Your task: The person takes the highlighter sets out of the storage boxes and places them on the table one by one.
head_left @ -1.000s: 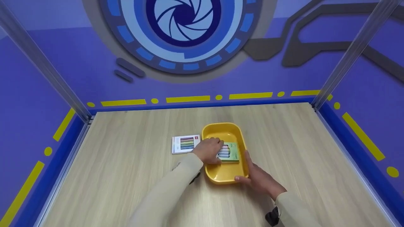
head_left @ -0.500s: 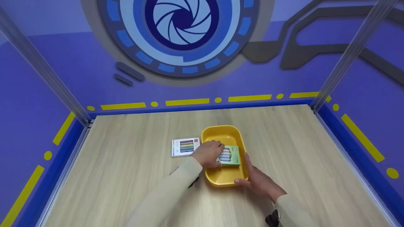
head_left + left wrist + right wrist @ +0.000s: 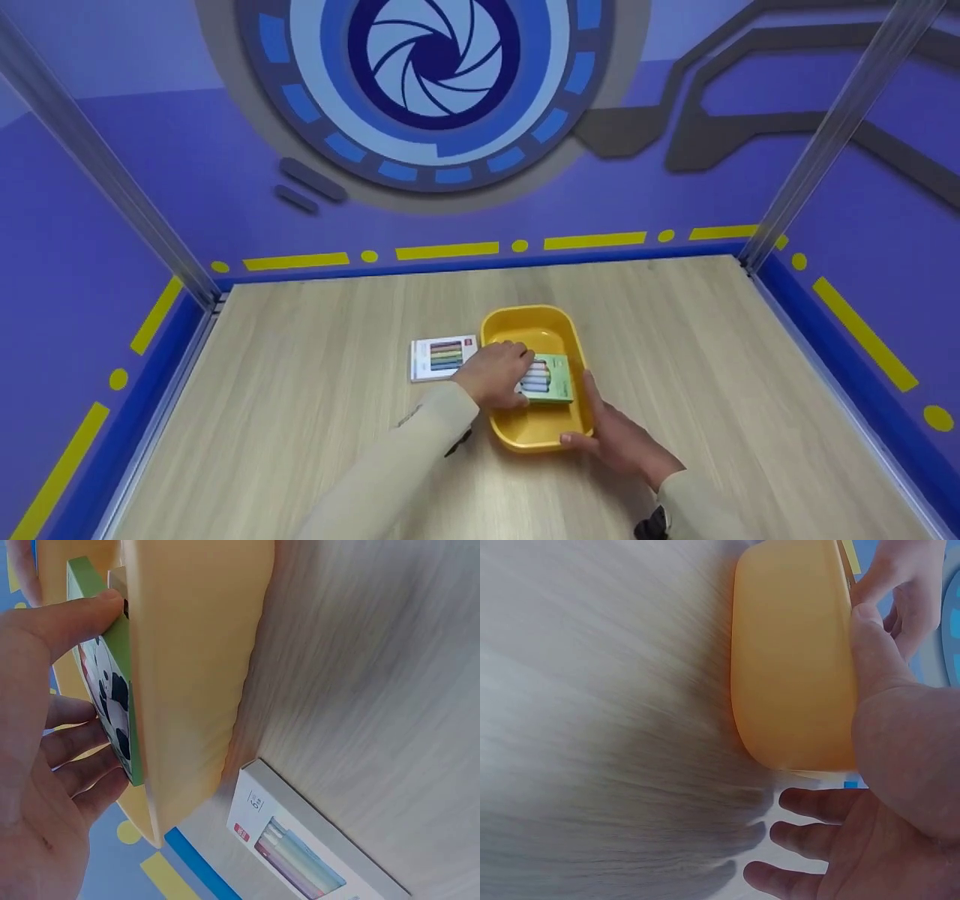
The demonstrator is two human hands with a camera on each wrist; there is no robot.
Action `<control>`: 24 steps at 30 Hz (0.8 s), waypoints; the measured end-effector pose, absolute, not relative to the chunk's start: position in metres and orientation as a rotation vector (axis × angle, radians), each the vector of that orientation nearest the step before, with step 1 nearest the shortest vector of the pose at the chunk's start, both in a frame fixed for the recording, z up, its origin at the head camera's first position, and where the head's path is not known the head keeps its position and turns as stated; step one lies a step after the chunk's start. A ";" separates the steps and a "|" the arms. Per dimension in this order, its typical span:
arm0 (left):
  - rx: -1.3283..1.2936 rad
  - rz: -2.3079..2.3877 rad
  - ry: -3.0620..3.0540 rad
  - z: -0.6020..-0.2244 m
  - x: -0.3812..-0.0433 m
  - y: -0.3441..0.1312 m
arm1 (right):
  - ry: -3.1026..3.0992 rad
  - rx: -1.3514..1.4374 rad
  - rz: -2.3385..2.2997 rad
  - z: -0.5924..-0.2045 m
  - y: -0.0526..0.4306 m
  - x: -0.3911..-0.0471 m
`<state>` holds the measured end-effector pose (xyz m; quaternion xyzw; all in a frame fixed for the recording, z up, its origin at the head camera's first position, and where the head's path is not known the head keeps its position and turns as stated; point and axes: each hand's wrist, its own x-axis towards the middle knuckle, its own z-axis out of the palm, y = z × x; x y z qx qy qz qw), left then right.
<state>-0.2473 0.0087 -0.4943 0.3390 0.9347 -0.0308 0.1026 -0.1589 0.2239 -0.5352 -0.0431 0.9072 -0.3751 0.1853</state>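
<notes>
A yellow plastic bin (image 3: 536, 433) stands on the wooden table with a flat green box of pens (image 3: 556, 379) inside it. My left hand (image 3: 491, 375) reaches over the bin's left rim and grips this box by its left part, thumb on the near edge and fingers on the far edge. In the left wrist view, a panda picture shows on the green box (image 3: 116, 701), which lies between thumb and fingers. Against the bin's right side rests my right hand (image 3: 619, 436), its thumb at the near corner. Its fingers are extended in the right wrist view.
Left of the bin lies a white box of coloured pens (image 3: 442, 358), partly overlapped by the left hand in the head view. Purple-blue panels (image 3: 375, 217) enclose the table (image 3: 300, 397) at the back and on both sides, with metal posts (image 3: 127, 165) at the corners.
The head view has tilted up slightly, so everything sits a little lower in it. Both hands, the bin and the boxes keep the same arrangement.
</notes>
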 end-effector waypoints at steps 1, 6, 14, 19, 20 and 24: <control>0.995 -0.080 2.758 -0.494 -0.247 0.008 | 2.557 -0.117 -1.056 -0.536 0.224 -0.159; 0.987 -0.075 2.758 -0.490 -0.246 0.004 | 2.552 -0.103 -1.065 -0.537 0.224 -0.160; 0.983 -0.079 2.771 -0.487 -0.244 0.003 | 2.556 -0.075 -1.055 -0.538 0.224 -0.159; 0.991 -0.055 2.771 -0.486 -0.244 0.004 | 2.554 -0.066 -1.052 -0.540 0.225 -0.160; 0.990 -0.050 2.772 -0.486 -0.244 0.004 | 2.550 -0.061 -1.054 -0.539 0.225 -0.160; 0.962 -0.036 2.775 -0.484 -0.243 0.002 | 2.529 -0.055 -1.069 -0.539 0.224 -0.161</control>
